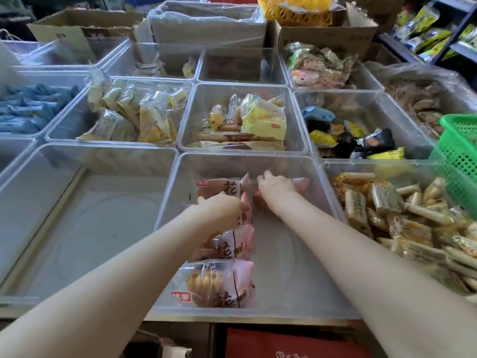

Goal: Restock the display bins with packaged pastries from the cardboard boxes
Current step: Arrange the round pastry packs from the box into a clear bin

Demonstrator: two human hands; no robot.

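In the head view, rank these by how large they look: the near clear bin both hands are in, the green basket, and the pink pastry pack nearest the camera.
1. Near clear bin, by far the largest.
2. Green basket; it is cut off at the right edge, so its full size is unsure.
3. Nearest pink pastry pack, the smallest, though closeness to the camera enlarges it.

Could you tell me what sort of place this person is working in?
Most likely a snack shop's loose-goods counter: a grid of clear bins holding wrapped pastries, opened cardboard boxes behind them, and shelves of bagged snacks at the right.
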